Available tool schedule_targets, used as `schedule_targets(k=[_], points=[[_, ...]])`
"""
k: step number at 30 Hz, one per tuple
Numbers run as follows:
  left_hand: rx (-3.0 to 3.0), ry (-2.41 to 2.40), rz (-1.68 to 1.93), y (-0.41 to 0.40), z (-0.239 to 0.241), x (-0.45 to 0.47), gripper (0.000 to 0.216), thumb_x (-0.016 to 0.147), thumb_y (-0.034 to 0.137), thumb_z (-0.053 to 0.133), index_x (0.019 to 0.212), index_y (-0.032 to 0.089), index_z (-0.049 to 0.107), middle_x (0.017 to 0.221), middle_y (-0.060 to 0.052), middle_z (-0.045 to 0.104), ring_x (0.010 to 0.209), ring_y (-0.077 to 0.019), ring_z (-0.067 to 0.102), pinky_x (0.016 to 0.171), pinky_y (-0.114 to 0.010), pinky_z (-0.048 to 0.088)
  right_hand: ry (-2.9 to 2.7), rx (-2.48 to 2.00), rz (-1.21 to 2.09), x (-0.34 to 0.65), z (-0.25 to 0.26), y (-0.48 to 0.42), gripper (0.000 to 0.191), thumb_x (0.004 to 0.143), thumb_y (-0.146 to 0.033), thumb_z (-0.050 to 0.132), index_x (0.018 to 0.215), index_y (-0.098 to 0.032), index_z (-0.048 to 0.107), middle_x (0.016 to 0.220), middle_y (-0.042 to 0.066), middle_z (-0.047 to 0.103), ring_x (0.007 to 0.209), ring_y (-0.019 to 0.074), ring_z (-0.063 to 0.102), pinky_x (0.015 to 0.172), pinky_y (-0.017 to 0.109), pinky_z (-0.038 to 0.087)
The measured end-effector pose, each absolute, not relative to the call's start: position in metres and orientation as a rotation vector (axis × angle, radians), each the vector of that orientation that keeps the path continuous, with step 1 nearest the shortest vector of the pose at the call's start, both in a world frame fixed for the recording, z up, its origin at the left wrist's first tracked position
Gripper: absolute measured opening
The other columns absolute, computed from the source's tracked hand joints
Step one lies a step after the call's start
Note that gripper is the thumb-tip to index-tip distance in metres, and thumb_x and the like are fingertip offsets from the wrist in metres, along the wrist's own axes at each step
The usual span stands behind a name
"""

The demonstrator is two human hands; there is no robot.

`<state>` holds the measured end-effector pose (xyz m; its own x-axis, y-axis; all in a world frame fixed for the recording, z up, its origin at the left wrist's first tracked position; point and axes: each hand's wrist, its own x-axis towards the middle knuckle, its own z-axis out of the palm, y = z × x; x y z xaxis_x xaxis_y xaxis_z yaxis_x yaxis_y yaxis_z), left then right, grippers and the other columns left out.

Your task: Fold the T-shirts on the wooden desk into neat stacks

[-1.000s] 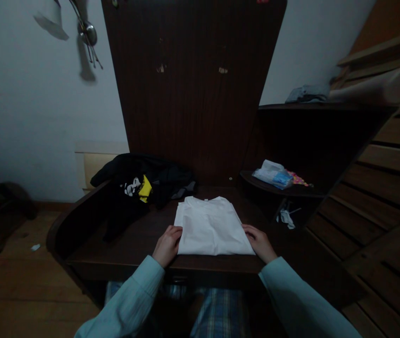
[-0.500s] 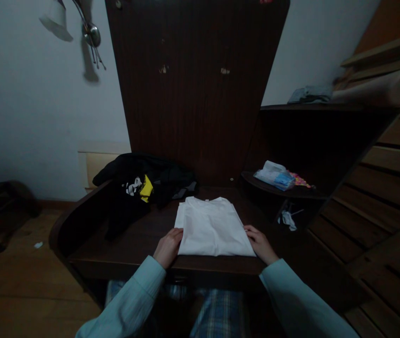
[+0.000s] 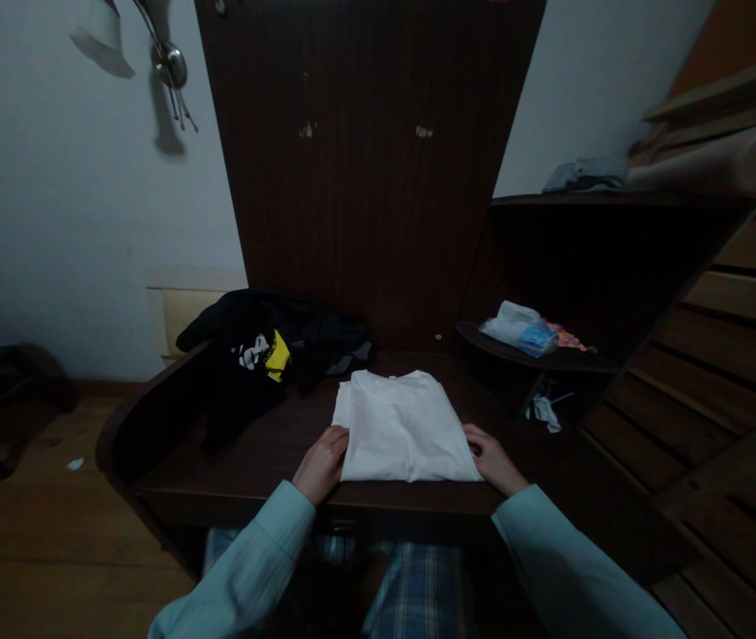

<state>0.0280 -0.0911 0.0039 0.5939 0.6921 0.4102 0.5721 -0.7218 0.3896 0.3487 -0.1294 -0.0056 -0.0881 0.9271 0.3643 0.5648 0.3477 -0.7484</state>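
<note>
A folded white shirt lies flat on the dark wooden desk, near its front edge. My left hand rests against the shirt's lower left corner, fingers curled onto the cloth edge. At the lower right corner my right hand does the same, its fingertips tucked at the fabric. Both sleeves are pale blue.
A black garment with a white and yellow print is heaped at the desk's back left. A small side shelf on the right carries a tissue pack. A tall dark panel rises behind; wooden slats run along the right.
Both hands have pushed the shirt's lower corners slightly inward, so small creases show along its bottom edge. The view shifted a little.
</note>
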Motion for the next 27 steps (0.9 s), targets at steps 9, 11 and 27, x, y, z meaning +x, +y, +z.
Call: schedule_targets(k=[9, 11, 27], points=[[2.608, 1.000, 0.888, -0.089, 0.001, 0.026, 0.024, 0.070, 0.005, 0.053, 0.089, 0.017, 0.061, 0.097, -0.008, 0.058, 0.098, -0.0196, 0.050, 0.085, -0.033, 0.045, -1.619, -1.309, 0.627, 0.348, -0.008, -0.130, 0.022, 0.060, -0.038, 0.066, 0.064, -0.016, 0.067, 0.076, 0.006, 0.056, 0.070, 0.0158, 0.056, 0.063, 0.026, 0.049], [2.614, 1.002, 0.851, -0.090, 0.002, 0.025, 0.024, 0.069, 0.002, 0.050, 0.084, 0.017, 0.062, 0.093, -0.007, 0.058, 0.095, -0.0185, 0.050, 0.083, -0.031, 0.045, -1.641, -1.328, 0.601, 0.349, -0.007, -0.130, 0.023, 0.059, -0.040, 0.066, 0.057, -0.016, 0.066, 0.069, 0.005, 0.055, 0.067, 0.0160, 0.056, 0.060, 0.026, 0.048], [2.128, 0.957, 0.836, -0.091, -0.003, 0.015, 0.030, 0.084, 0.016, 0.036, 0.087, 0.016, 0.066, 0.103, -0.008, 0.061, 0.100, -0.0162, 0.053, 0.093, -0.032, 0.039, -1.363, -1.400, 0.927, 0.359, -0.011, -0.138, 0.054, 0.068, -0.066, 0.044, 0.066, -0.018, 0.068, 0.082, 0.007, 0.065, 0.084, 0.0237, 0.058, 0.080, 0.037, 0.044]])
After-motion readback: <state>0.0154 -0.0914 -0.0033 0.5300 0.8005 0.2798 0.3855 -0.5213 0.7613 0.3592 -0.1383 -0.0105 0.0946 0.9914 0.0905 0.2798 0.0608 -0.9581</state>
